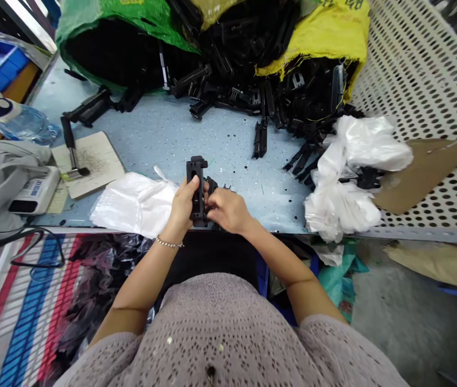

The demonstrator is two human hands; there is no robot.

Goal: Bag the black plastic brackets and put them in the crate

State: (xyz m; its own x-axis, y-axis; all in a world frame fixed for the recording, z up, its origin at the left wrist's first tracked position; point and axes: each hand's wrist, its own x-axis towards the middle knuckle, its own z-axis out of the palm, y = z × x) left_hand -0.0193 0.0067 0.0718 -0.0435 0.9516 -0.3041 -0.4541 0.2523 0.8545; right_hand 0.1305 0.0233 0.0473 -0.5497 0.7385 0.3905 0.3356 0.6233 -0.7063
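Note:
My left hand is wrapped round a long black plastic part with a slotted face, held upright over the front of the light blue table. At the part's right side, my right hand has its fingers curled in; whatever they pinch is hidden. Some darker pieces show between the two hands, too covered to make out. Left of my left hand lies a stack of flat white plastic bags, close to my wrist.
Black parts spill from a green sack and a yellow sack at the back. A hammer lies on a pale board at left. Filled white bags and a perforated white panel stand at right.

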